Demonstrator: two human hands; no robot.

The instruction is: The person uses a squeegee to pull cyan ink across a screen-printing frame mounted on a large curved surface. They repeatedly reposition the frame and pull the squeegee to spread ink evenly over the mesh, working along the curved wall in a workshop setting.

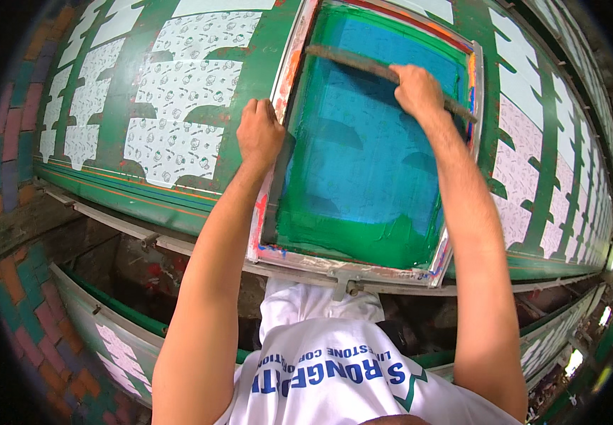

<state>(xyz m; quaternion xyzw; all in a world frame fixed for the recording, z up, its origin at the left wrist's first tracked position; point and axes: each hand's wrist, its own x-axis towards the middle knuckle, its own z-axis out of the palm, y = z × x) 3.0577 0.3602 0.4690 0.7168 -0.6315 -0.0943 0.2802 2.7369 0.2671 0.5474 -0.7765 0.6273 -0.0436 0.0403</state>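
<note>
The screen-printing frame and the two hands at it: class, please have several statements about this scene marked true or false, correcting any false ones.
1. The right hand grips the squeegee. True.
2. The left hand holds the squeegee too. False: it is at the left side of the screen-printing frame.
3. Green ink lies along the near end of the screen. True.
4. The squeegee sits at that near end. False: it is toward the far end.
5. Patterned cut pieces lie on the green table on both sides of the frame. True.
</note>
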